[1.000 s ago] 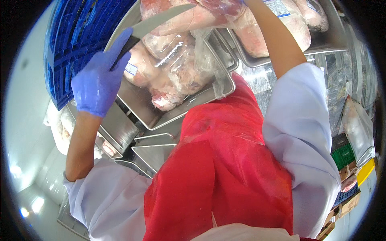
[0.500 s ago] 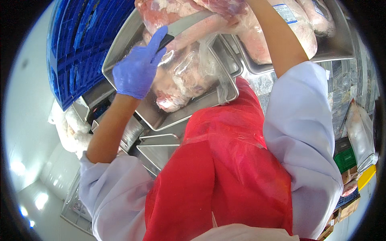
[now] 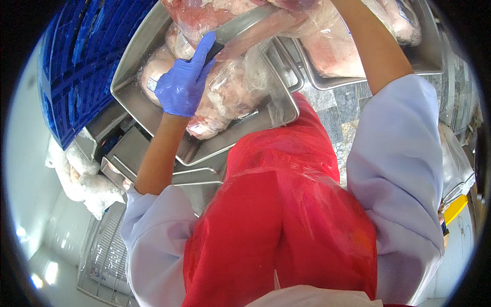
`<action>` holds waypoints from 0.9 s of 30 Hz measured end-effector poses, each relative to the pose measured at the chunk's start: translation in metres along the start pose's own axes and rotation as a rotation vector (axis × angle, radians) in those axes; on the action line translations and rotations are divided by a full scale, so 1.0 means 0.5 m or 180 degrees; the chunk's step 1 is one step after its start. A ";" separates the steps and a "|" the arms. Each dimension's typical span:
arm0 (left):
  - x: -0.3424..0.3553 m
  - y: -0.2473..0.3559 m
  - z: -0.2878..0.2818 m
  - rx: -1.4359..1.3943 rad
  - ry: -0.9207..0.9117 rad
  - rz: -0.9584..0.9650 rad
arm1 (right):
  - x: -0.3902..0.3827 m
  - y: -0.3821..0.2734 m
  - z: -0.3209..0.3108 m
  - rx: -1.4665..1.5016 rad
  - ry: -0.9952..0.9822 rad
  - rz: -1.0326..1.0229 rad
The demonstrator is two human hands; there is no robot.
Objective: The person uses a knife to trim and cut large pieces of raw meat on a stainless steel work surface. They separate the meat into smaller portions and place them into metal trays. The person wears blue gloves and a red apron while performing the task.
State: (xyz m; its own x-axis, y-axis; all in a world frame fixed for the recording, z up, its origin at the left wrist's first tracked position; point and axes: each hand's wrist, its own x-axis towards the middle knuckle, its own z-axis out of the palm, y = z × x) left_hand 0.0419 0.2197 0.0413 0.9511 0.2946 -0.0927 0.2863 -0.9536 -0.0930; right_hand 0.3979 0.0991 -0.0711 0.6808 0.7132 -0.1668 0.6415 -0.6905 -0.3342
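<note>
My left hand [image 3: 181, 89], in a blue glove, is closed round the black handle of a knife [image 3: 245, 23], its index finger stretched along the handle. The wide blade points up and to the right and lies against a large piece of raw meat [image 3: 197, 18] at the top edge. Clear plastic film [image 3: 255, 69] hangs by the blade. Below, plastic-wrapped meat [image 3: 225, 100] lies in a deep steel tray [image 3: 204, 153]. My right forearm [image 3: 376, 43] reaches up past the top edge, so that hand is out of sight.
A second steel tray [image 3: 348, 81] at the upper right holds more wrapped meat [image 3: 335, 56]. Blue slatted plastic [image 3: 92, 61] stands at the upper left. White wrapped bundles [image 3: 84, 174] and steel trays [image 3: 133, 148] are at the left. My red apron [image 3: 286, 215] is close to the tray.
The trays and blue slats have shifted left in the picture. My left hand and the knife have moved slightly right against the tray, uncovering more wrapped meat at its left side.
</note>
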 end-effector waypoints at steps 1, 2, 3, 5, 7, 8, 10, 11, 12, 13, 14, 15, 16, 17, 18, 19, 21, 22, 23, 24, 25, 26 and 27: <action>0.003 -0.005 0.009 -0.0122 0.0017 0.0030 | 0.003 0.003 0.002 -0.0058 -0.0015 -0.0003; 0.003 -0.012 0.017 -0.0233 0.0014 0.0052 | 0.000 -0.001 -0.004 -0.0222 -0.0140 -0.0109; 0.002 -0.017 0.024 -0.0346 0.0012 0.0073 | -0.002 -0.005 -0.017 -0.0386 -0.0264 -0.0215; 0.004 -0.016 0.032 -0.0318 -0.0008 0.0080 | -0.006 -0.005 -0.023 -0.0639 -0.0330 -0.0369; 0.005 -0.022 0.040 -0.0374 -0.0053 0.0090 | -0.004 0.004 -0.010 -0.0814 -0.0212 -0.0467; 0.005 -0.027 0.045 -0.0452 -0.0094 0.0101 | 0.000 0.020 0.008 -0.0802 -0.0051 -0.0532; 0.015 -0.031 0.056 -0.0473 -0.0134 0.0143 | 0.014 0.050 0.036 -0.0798 0.0310 -0.0642; 0.010 -0.035 0.062 -0.0409 -0.0178 0.0122 | 0.013 0.034 0.024 -0.0675 0.0142 -0.0538; 0.007 -0.040 0.069 -0.0345 -0.0223 0.0102 | 0.007 0.018 0.010 -0.0552 -0.0025 -0.0433; 0.004 -0.048 0.080 -0.0476 -0.0194 0.0093 | 0.006 0.003 0.000 -0.0429 -0.0193 -0.0329; 0.010 -0.055 0.097 -0.0628 -0.0140 0.0135 | 0.014 0.016 0.003 -0.0370 -0.0162 -0.0196; 0.011 -0.054 0.100 -0.0654 -0.0106 0.0174 | 0.020 0.033 0.015 -0.0300 -0.0148 -0.0062; 0.014 -0.053 0.102 -0.0678 -0.0065 0.0218 | 0.027 0.051 0.025 -0.0228 -0.0134 0.0071; 0.013 -0.055 0.102 -0.0560 -0.0019 0.0204 | 0.025 0.032 0.016 -0.0446 -0.0167 -0.0062; 0.008 -0.054 0.099 -0.0449 0.0010 0.0193 | 0.006 0.003 -0.003 -0.0664 -0.0213 -0.0188; 0.003 -0.055 0.094 -0.0411 0.0047 0.0177 | -0.003 -0.017 -0.012 -0.0882 -0.0260 -0.0317; 0.011 -0.047 0.087 -0.0352 0.0190 0.0242 | 0.004 0.017 0.010 -0.0942 0.0056 -0.0474; 0.014 -0.047 0.093 -0.0279 0.0199 0.0275 | 0.010 0.037 0.027 -0.0966 0.0205 -0.0558; 0.014 -0.053 0.100 -0.0197 0.0197 0.0283 | 0.012 0.038 0.032 -0.1051 0.0223 -0.0524; 0.015 -0.057 0.106 -0.0114 0.0193 0.0288 | 0.014 0.040 0.036 -0.1134 0.0240 -0.0492; 0.017 -0.060 0.109 -0.0097 0.0146 0.0245 | 0.016 0.041 0.041 -0.1215 0.0257 -0.0461; 0.019 -0.062 0.108 -0.0085 0.0095 0.0218 | 0.018 0.052 0.059 -0.1197 0.0447 -0.0576; 0.027 -0.065 0.101 -0.0060 0.0067 0.0203 | 0.025 0.070 0.073 -0.1178 0.0665 -0.0679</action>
State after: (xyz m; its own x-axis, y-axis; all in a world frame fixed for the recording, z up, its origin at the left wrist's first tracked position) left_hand 0.0396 0.2577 -0.0069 0.9696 0.2321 -0.0770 0.2271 -0.9714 -0.0690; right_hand 0.4158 0.0881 -0.1186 0.5524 0.8304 0.0725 0.8317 -0.5549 0.0187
